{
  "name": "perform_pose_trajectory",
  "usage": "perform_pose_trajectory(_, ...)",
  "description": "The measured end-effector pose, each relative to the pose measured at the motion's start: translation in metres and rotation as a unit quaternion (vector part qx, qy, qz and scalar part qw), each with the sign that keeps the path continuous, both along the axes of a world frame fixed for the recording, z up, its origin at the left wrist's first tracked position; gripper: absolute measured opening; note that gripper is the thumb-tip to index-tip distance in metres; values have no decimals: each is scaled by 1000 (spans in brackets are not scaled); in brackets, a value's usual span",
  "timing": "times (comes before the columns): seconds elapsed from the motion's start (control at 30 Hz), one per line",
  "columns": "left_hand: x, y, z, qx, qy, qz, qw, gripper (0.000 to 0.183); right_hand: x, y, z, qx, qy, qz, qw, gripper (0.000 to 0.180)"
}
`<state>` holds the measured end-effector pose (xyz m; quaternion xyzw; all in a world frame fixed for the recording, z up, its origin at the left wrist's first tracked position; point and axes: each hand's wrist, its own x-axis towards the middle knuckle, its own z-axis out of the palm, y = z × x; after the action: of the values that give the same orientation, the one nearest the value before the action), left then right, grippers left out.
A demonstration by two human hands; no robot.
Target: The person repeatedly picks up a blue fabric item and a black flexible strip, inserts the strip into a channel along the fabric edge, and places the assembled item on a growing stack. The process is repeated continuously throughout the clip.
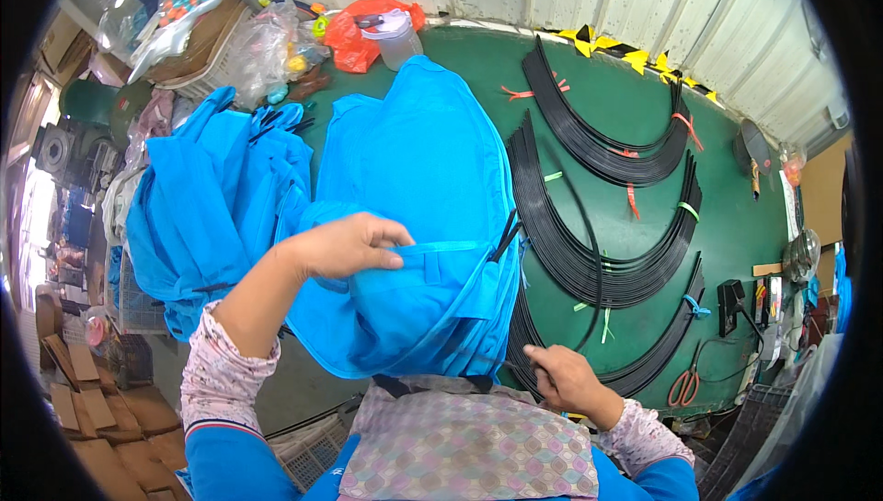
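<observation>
Before me on the green table lies a stack of blue fabric pieces [428, 149] with bound edges, the top one partly folded over. My left hand [352, 246] pinches the hemmed band of the top piece between thumb and fingers. Short black ends [506, 237] stick out at the stack's right side. Low at the table's near edge, my right hand [562, 377] has its fingers closed around a thin black flexible strip [594, 252]. This strip curves up over the bundles; its other end is blurred near the fabric.
Bundles of curved black strips [607, 149], tied with coloured ties, lie on the green table [641, 218]. More blue fabric [207, 204] is heaped at left. Orange-handled scissors [684, 387] lie at right. A lidded plastic jug [397, 38] and an orange bag [345, 35] stand at the back.
</observation>
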<state>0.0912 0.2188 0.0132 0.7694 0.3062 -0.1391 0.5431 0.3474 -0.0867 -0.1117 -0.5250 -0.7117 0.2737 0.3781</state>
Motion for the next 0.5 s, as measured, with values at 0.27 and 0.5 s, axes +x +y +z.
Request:
perform_pose_trajectory(0.27, -65, -25, 50, -2, -80, 41, 996, 32, -10, -7, 63, 45, -49, -133, 989, 14)
perform_pose_trajectory(0.5, -100, -52, 54, 119, -117, 3, 986, 31, -24, -11, 83, 85, -43, -110, 989, 15)
